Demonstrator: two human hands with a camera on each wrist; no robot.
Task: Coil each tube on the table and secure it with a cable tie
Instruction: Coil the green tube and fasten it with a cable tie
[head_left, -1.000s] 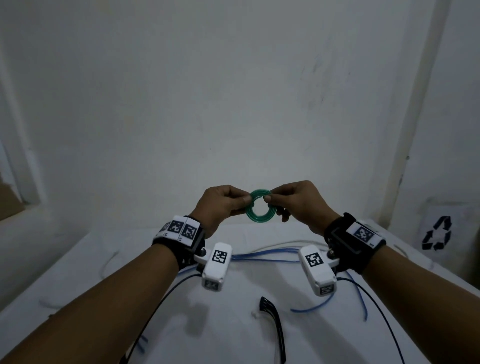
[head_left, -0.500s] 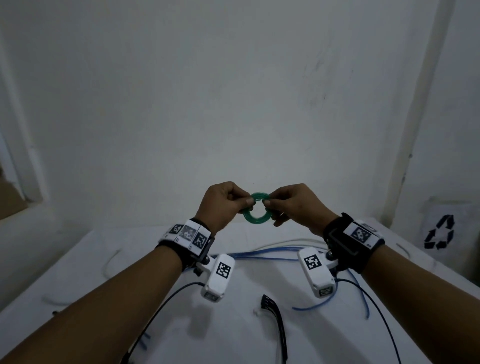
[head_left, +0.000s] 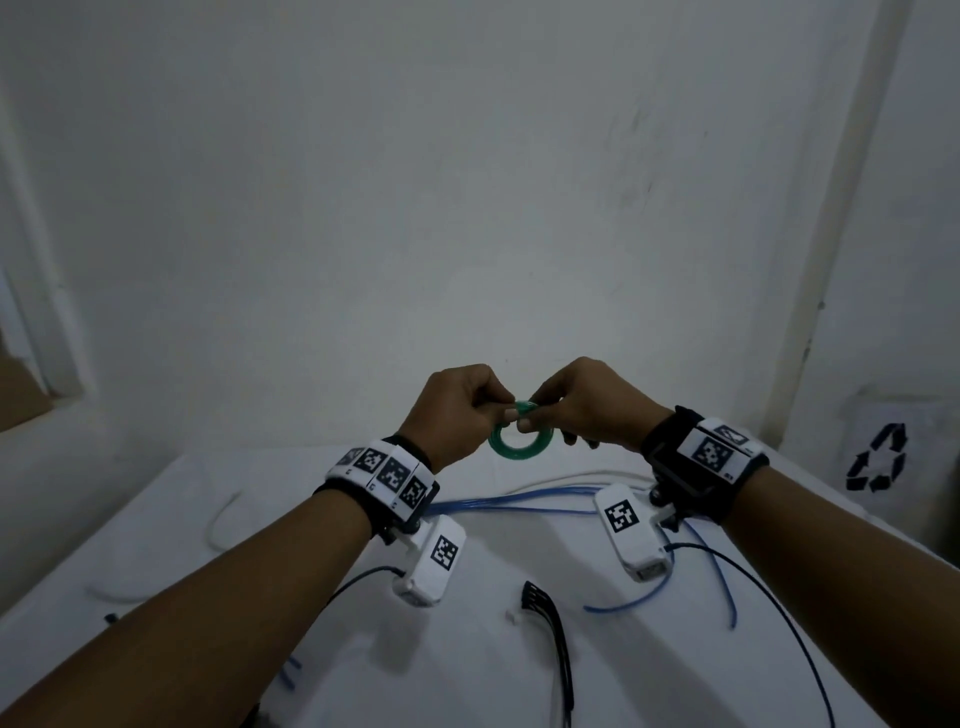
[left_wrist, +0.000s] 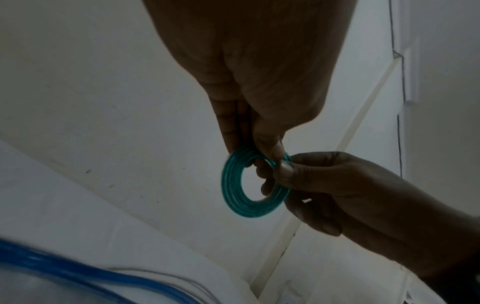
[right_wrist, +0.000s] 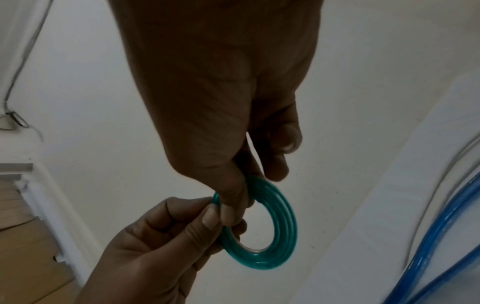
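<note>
A green tube wound into a small flat coil hangs in the air above the white table. My left hand pinches the coil's upper rim between thumb and fingers. My right hand pinches the same rim right beside it, thumbs nearly touching. The left wrist view shows the coil below my left hand, with several turns lying side by side. In the right wrist view the coil hangs under my right hand. No tie is visible on the coil.
Loose blue tubes lie across the table under my hands, and another blue tube curls at the right. A white tube loops at the left. A bundle of black cable ties lies near the front. A box with a recycling mark stands at the right.
Both pinches have slid from the coil's sides up to its top rim and closer together. The coil now hangs lower beneath the fingers, and my left wrist has turned.
</note>
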